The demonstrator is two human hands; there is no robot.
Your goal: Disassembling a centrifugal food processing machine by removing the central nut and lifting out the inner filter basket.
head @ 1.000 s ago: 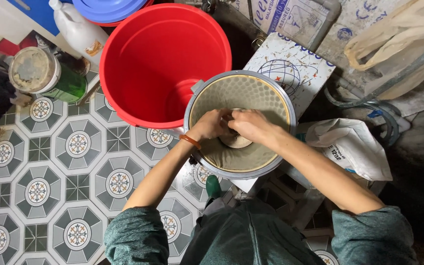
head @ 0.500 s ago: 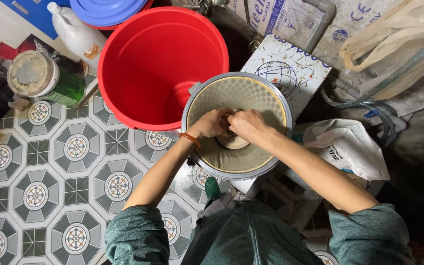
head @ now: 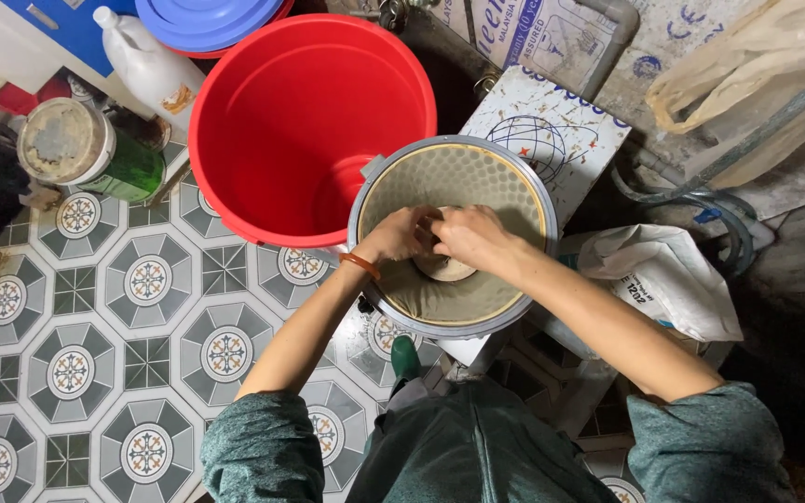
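- round grey-rimmed tub sits just right of the red bucket, rim touching or overlapping the bucket's edge; it stands partly over a white printed box and the patterned tile floor
- tub interior is lined with a pale honeycomb-pattern mesh; at its centre sits a small beige round hub; cannot tell what lies below the lining
- left hand is inside the tub, fingers curled at the hub's left side; orange band on that wrist; grip looks clenched on the hub, but the fingertips are hidden
- right hand is also inside, just beside the left, knuckles up, fingers bent down onto the top of the hub; grasping it as far as can be seen
- both hands touch or nearly touch each other over the centre
- red bucket: nothing visible inside, bare red walls and base
- behind it: a blue lid over another container; a white plastic jug with cap on; a green jar lying beside the bucket with a dirty round lid
- right of the tub: a crumpled white plastic bag, contents hidden; a grey hose curves behind it
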